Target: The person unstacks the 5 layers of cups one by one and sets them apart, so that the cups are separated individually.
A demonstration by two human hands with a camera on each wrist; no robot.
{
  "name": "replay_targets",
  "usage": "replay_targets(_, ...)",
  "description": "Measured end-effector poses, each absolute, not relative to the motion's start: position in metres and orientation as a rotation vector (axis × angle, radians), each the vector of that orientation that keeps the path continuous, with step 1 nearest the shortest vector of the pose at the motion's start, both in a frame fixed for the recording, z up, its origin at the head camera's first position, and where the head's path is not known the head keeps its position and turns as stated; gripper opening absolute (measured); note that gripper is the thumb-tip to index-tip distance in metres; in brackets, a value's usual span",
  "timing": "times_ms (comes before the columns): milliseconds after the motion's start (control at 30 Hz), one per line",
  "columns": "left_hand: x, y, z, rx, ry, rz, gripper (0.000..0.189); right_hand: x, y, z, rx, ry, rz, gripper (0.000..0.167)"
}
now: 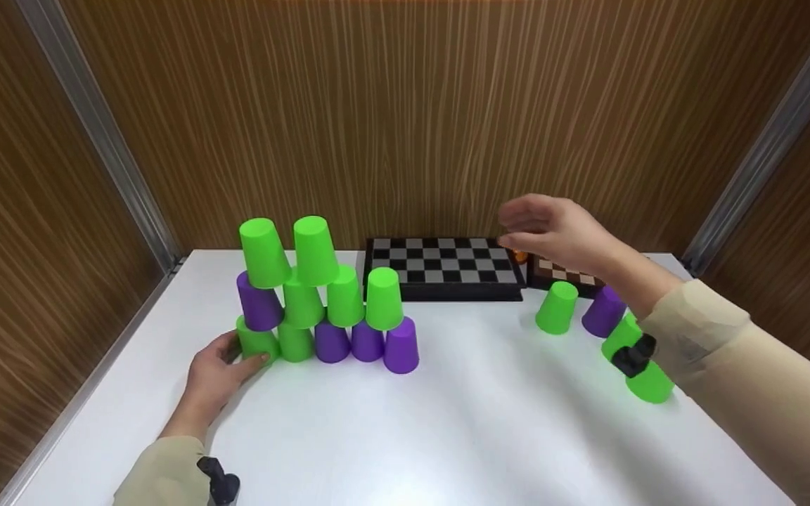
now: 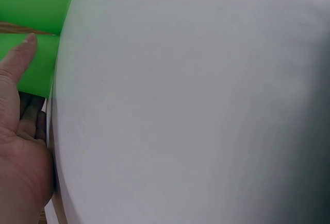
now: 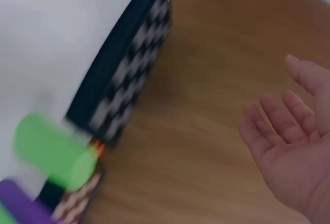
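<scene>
Upside-down cups stand in a stacked wall at the left of the white table. Its bottom row starts with a green cup (image 1: 257, 342), which my left hand (image 1: 213, 372) holds from the outer side, thumb in front. In the left wrist view the thumb (image 2: 21, 56) lies along that cup's wall; the fingers go partly behind it. A purple cup (image 1: 260, 302) and several green ones form the second row. On top are two green cups, one at the left (image 1: 264, 253) and another (image 1: 316, 251) beside it. My right hand (image 1: 553, 228) hovers above the back right, fingers relaxed, holding nothing.
A black-and-grey checkered board (image 1: 444, 260) lies at the back, with a smaller brown checkered board (image 1: 563, 275) to its right and an orange object (image 1: 520, 256) between. Near the right arm stand a green cup (image 1: 557, 308), a purple cup (image 1: 603, 313) and more green ones. Wood-patterned walls enclose the table.
</scene>
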State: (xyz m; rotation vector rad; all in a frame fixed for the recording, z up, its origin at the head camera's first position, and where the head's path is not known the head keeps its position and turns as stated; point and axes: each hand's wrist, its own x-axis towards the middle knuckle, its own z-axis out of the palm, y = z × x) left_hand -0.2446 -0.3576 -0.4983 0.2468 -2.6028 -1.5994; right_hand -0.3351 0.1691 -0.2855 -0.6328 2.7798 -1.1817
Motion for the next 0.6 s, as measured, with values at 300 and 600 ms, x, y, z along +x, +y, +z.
replay_targets(300, -0.244, -0.351, -0.499, 0.249, -2.584, -1.589, 0.081, -0.32, 0.078, -0.259, -0.893, 2.724, -1.265, 0.055)
replay_targets(600, -0.244, -0.346, -0.499, 0.248, -2.591, -1.606, 0.081, -0.318, 0.011, -0.26, -0.944, 2.679, -1.272, 0.058)
